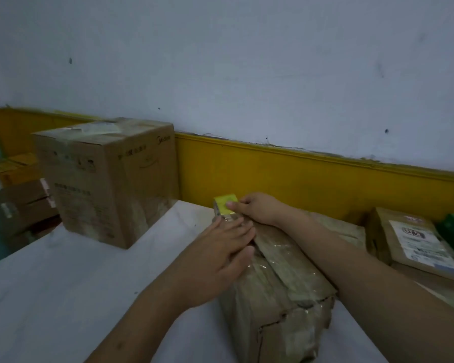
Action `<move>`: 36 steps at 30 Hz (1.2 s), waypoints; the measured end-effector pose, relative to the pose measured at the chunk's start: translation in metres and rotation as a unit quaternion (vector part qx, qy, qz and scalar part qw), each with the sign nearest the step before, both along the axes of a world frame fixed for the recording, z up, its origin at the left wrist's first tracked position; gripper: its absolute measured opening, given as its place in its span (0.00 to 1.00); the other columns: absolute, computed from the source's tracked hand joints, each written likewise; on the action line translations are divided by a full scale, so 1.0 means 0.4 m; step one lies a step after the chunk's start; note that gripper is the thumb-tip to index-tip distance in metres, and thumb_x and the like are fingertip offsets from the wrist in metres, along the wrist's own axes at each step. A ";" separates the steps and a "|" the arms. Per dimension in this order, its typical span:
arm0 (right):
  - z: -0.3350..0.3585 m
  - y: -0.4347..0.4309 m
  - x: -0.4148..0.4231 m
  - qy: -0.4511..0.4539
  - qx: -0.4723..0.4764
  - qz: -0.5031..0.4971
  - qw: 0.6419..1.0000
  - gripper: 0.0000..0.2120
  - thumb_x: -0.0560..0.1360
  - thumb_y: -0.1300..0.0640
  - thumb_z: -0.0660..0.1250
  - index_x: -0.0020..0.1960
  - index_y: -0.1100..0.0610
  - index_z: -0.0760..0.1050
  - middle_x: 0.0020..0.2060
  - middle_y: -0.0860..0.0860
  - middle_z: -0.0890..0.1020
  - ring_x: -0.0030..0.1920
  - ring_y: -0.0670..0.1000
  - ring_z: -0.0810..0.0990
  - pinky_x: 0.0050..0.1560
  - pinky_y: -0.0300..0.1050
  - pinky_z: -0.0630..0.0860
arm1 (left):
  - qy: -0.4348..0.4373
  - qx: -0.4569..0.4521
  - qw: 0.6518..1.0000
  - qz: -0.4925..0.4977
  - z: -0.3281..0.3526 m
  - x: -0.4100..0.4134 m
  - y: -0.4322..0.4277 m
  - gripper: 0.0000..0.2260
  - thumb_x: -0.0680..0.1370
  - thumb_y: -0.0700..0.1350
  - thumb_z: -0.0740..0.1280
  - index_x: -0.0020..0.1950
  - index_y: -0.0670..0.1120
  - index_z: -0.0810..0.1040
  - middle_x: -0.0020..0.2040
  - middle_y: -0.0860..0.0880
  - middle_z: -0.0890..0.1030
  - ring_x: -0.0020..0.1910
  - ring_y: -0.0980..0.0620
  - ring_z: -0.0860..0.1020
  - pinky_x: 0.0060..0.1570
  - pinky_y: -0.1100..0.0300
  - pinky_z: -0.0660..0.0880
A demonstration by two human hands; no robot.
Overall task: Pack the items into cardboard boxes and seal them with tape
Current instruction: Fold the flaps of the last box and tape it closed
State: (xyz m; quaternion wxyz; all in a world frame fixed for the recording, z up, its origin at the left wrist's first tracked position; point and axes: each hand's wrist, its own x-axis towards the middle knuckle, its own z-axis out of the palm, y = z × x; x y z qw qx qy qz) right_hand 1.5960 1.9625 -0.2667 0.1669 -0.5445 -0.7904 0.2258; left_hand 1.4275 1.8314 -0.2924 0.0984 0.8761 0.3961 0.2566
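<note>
Head view is showing the sealing step in progress. The long cardboard box (pixel 281 292) is lying on the white table (pixel 76 284) directly before the person, flaps closed, with clear tape running along its top seam. The left hand (pixel 220 258) is pressing flat on the tape, fingers straight and close together. The right hand (pixel 260 208) is pinching a yellow tape dispenser (pixel 224 204) between thumb and curled fingers at the box's far end. Judgement: packing here is finished; the strip is awaiting cutting and smoothing. A taller box (pixel 108 184), already taped, is standing at left. A labelled parcel (pixel 414 242) is lying at right. A pale wall (pixel 220 61) with a yellow band (pixel 299 174) is closing the rear.
</note>
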 end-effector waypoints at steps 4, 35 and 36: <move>0.002 -0.012 -0.008 -0.019 0.037 -0.001 0.999 0.28 0.78 0.37 0.62 0.27 0.53 0.60 0.23 0.49 0.62 0.26 0.48 0.62 0.29 0.46 0.56 | -0.007 -0.026 0.998 -0.048 0.001 -0.005 -0.056 0.25 0.84 0.59 0.45 0.77 0.51 0.66 0.76 0.61 0.62 0.75 0.71 0.54 0.75 0.69 0.45; 0.015 -0.073 0.014 -0.034 0.081 -0.035 0.995 0.28 0.79 0.39 0.61 0.28 0.54 0.59 0.24 0.52 0.60 0.28 0.52 0.61 0.31 0.49 0.52 | 0.178 0.129 0.975 0.000 0.001 0.160 -0.212 0.26 0.83 0.60 0.55 0.80 0.56 0.57 0.80 0.58 0.55 0.79 0.59 0.51 0.75 0.59 0.52; 0.021 -0.080 0.014 -0.045 0.077 -0.040 0.995 0.28 0.80 0.39 0.59 0.29 0.55 0.62 0.25 0.53 0.62 0.29 0.53 0.63 0.31 0.49 0.53 | 0.193 0.129 0.973 -0.018 0.004 0.150 -0.210 0.28 0.82 0.62 0.56 0.81 0.56 0.55 0.81 0.58 0.52 0.80 0.59 0.48 0.75 0.58 0.50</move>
